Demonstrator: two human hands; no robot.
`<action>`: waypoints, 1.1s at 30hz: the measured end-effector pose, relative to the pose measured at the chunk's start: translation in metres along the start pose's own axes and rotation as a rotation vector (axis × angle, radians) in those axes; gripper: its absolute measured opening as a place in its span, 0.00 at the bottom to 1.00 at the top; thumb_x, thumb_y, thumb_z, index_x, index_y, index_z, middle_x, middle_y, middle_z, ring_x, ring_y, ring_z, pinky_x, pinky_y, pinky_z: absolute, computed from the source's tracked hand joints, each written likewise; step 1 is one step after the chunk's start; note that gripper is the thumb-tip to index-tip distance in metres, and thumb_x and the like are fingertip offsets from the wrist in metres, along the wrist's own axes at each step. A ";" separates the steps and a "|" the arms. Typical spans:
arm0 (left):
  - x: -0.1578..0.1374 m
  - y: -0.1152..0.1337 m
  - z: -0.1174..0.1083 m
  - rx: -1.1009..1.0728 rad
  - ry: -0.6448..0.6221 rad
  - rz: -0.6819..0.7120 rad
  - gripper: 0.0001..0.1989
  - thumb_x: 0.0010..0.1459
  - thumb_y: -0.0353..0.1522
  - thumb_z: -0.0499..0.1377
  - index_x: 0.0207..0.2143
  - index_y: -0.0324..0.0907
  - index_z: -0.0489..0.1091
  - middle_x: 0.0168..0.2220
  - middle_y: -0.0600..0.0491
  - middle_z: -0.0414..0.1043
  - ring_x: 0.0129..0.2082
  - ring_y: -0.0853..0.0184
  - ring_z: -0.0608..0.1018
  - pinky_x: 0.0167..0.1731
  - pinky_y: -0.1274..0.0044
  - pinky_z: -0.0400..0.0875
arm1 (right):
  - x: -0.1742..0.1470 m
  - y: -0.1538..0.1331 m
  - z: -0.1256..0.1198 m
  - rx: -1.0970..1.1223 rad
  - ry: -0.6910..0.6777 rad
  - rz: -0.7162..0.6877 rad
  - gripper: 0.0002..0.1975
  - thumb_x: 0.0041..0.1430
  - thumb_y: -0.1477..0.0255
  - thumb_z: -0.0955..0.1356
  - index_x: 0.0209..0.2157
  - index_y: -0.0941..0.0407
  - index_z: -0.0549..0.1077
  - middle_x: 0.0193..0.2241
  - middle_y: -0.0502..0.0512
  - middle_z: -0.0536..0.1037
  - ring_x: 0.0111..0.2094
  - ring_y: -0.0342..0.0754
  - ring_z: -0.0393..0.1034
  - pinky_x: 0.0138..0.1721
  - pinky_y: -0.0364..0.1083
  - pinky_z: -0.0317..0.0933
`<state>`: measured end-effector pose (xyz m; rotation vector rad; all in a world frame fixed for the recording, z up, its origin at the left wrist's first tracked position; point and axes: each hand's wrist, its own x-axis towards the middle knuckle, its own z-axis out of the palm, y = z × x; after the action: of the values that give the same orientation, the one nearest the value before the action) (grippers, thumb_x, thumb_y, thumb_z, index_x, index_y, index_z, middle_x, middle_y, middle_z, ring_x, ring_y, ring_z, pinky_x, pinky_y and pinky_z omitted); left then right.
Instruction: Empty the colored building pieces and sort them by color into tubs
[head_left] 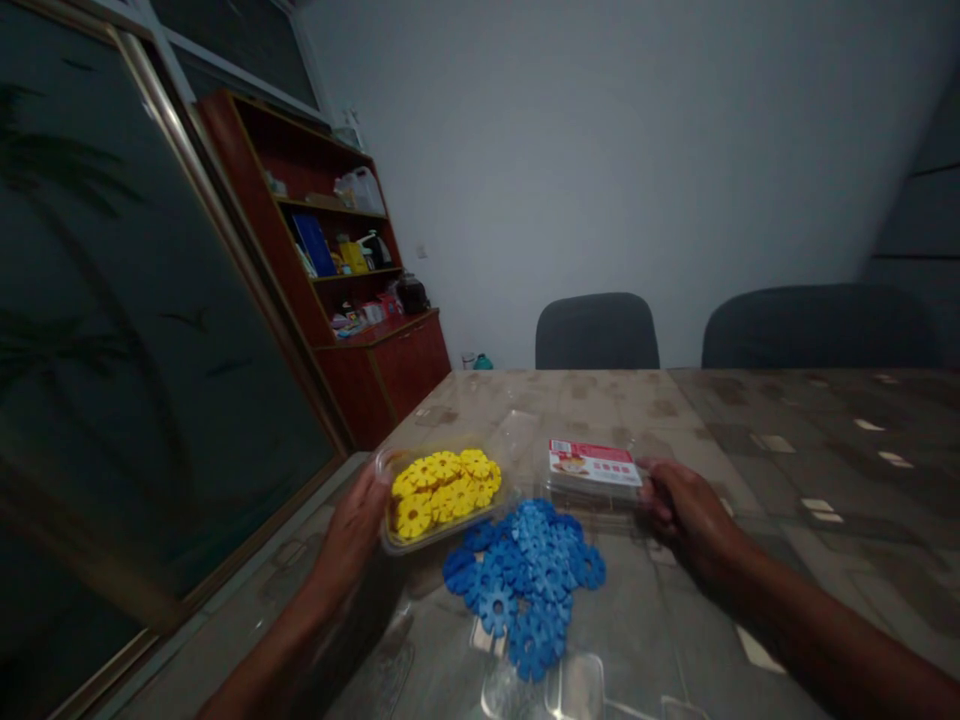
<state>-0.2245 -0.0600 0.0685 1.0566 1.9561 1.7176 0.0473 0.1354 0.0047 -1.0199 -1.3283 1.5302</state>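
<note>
My left hand [358, 522] is closed on the left end of a clear plastic container [435, 541]. Yellow flower-shaped plastic pieces [448, 492] fill it, and it tilts slightly. Over on the other side, my right hand [684, 502] grips the right edge of a clear plastic box with a red-and-white label [596, 465]; whether anything lies under the label is not visible. Between and nearer than the two containers, blue flower-shaped pieces [536, 580] lie heaped on the table.
The table [795, 450] has a patterned, glossy top. Two dark chairs [597, 332] stand at its far edge. A reddish wooden shelf cabinet [409, 355] holds various items at the back left, beside a glass sliding door [150, 330]. A pale wall [600, 150] rises behind.
</note>
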 end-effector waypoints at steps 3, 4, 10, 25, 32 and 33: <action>-0.001 -0.006 0.002 0.101 0.012 0.053 0.27 0.59 0.49 0.55 0.53 0.41 0.68 0.59 0.43 0.67 0.62 0.49 0.63 0.63 0.57 0.52 | 0.000 0.006 -0.006 0.046 0.017 0.025 0.13 0.50 0.61 0.65 0.20 0.53 0.62 0.10 0.41 0.58 0.11 0.37 0.47 0.13 0.38 0.40; -0.002 -0.008 0.003 0.146 0.004 0.095 0.26 0.59 0.48 0.54 0.53 0.41 0.68 0.58 0.43 0.68 0.62 0.49 0.64 0.63 0.59 0.52 | 0.000 0.007 -0.006 0.059 0.019 0.025 0.12 0.50 0.61 0.65 0.21 0.53 0.62 0.10 0.41 0.59 0.11 0.37 0.47 0.13 0.38 0.40; -0.015 -0.018 0.011 0.542 -0.059 0.448 0.22 0.64 0.42 0.49 0.56 0.44 0.66 0.59 0.44 0.68 0.59 0.52 0.69 0.56 0.59 0.65 | -0.002 0.009 -0.002 0.077 0.002 0.018 0.11 0.49 0.61 0.66 0.23 0.54 0.63 0.11 0.41 0.60 0.12 0.37 0.49 0.13 0.37 0.41; -0.027 -0.027 0.004 0.831 -0.026 0.951 0.29 0.62 0.28 0.53 0.63 0.58 0.53 0.61 0.45 0.57 0.54 0.53 0.71 0.41 0.68 0.75 | -0.006 0.010 0.003 0.035 0.072 -0.017 0.12 0.49 0.59 0.65 0.29 0.53 0.63 0.12 0.40 0.63 0.12 0.38 0.52 0.13 0.37 0.44; -0.032 -0.025 0.000 0.825 0.047 1.031 0.28 0.60 0.30 0.58 0.59 0.61 0.58 0.63 0.46 0.54 0.55 0.49 0.70 0.41 0.66 0.74 | -0.003 0.014 0.002 0.002 0.080 -0.026 0.16 0.50 0.58 0.65 0.36 0.54 0.65 0.12 0.40 0.66 0.11 0.39 0.54 0.13 0.38 0.46; -0.030 -0.025 0.000 0.821 0.050 1.029 0.28 0.59 0.30 0.58 0.59 0.61 0.58 0.63 0.47 0.54 0.55 0.50 0.70 0.42 0.65 0.73 | -0.003 0.015 0.001 -0.005 0.077 -0.027 0.16 0.50 0.58 0.65 0.36 0.54 0.65 0.12 0.40 0.66 0.11 0.39 0.54 0.13 0.38 0.46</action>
<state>-0.2127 -0.0813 0.0383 2.6727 2.3895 1.2061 0.0456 0.1312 -0.0103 -1.0497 -1.2886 1.4539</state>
